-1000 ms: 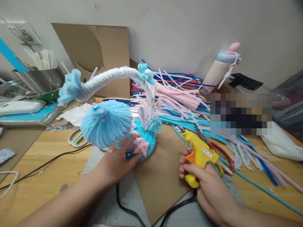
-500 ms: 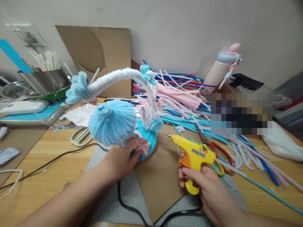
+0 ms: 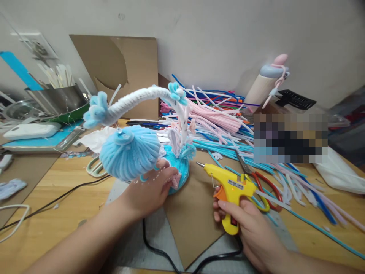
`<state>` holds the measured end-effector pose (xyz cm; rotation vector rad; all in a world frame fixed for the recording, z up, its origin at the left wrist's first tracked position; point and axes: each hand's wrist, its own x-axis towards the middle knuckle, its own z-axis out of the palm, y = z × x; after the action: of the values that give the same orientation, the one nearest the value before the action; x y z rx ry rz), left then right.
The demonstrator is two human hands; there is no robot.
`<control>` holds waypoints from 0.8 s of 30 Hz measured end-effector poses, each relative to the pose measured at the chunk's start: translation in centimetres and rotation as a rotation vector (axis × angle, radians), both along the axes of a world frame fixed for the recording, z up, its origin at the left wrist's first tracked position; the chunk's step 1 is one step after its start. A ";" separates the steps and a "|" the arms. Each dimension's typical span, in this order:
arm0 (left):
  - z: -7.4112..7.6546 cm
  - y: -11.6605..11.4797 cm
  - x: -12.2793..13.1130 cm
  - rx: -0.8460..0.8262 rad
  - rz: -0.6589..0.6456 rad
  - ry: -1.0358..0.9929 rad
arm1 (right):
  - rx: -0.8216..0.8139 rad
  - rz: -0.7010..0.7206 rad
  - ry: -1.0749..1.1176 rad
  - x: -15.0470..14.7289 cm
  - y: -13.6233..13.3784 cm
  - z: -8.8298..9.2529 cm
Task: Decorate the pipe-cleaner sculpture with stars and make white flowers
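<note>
A pipe-cleaner craft lamp (image 3: 129, 152) has a fluffy light-blue shade, a curved white arm (image 3: 137, 97) and a round turquoise base (image 3: 178, 165). My left hand (image 3: 146, 190) is closed round the base and a small pink piece, just under the shade. A yellow hot glue gun (image 3: 232, 188) with an orange trigger is gripped in my right hand (image 3: 251, 232). Its metal nozzle points left at the base, a short gap away. The gun's black cord (image 3: 159, 251) trails along the near edge.
A brown cardboard sheet (image 3: 194, 213) lies under the lamp on a wooden table. A big heap of coloured pipe cleaners (image 3: 222, 118) fills the back right. Red-handled scissors (image 3: 262, 182) lie behind the gun, green-handled scissors (image 3: 95, 167) at left. Metal bowl (image 3: 57, 101) back left.
My right hand has swung the glue gun from pointing upward to level, its nozzle now aimed left at the lamp base. My left hand has stayed on the base, tilting the lamp slightly.
</note>
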<state>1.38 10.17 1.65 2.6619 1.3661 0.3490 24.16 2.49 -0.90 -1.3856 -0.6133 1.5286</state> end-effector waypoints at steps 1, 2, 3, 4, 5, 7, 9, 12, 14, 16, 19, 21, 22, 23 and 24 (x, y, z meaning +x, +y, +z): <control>-0.1 0.1 -0.1 -0.021 -0.005 -0.026 | 0.012 0.002 0.027 0.0 0.0 0.0; -0.3 0.3 -0.3 -0.044 -0.011 -0.058 | 0.021 0.000 0.058 0.1 0.1 -0.1; -0.4 0.5 -0.4 -0.069 -0.014 -0.092 | 0.028 -0.004 0.089 0.1 0.1 -0.1; -0.6 0.7 -0.6 -0.096 -0.013 -0.125 | 0.030 -0.008 0.113 0.2 0.2 -0.1; -0.6 0.8 -0.7 -0.121 -0.008 -0.157 | 0.032 -0.012 0.128 0.2 0.3 -0.1; -0.5 0.8 -1.0 -0.169 0.006 -0.218 | 0.043 -0.010 0.133 0.2 0.5 0.0; -0.1 0.6 -1.1 -0.254 0.010 -0.297 | 0.060 0.012 0.124 0.2 0.5 0.1; 0.6 -0.3 -1.0 -0.539 0.027 -0.514 | 0.116 0.059 0.107 0.4 0.3 0.3; 0.9 -1.0 -0.8 -0.782 0.050 -0.719 | 0.183 0.094 0.087 0.7 -0.2 0.2; 0.9 -1.6 -0.5 -0.976 0.074 -0.938 | 0.247 0.104 0.052 1.0 -0.8 0.0; 1.0 -2.2 0.1 -1.187 0.127 -1.184 | 0.296 0.102 -0.044 1.4 -1.6 -0.3; 1.1 -2.4 0.5 -1.303 0.156 -1.251 | 0.359 0.127 -0.139 1.6 -1.8 -0.1; 1.2 -2.5 0.7 -1.348 0.166 -1.267 | 0.402 0.160 -0.182 1.7 -1.7 0.2; 1.2 -2.5 0.8 -1.383 0.172 -1.278 | 0.450 0.196 -0.217 1.7 -1.5 0.5; 1.3 -2.6 1.0 -1.411 0.174 -1.287 | 0.510 0.235 -0.244 1.7 -1.3 0.8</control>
<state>2.34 7.59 2.91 0.7928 0.7688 0.6054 25.91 1.21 -0.08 -1.1339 -1.2584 1.2620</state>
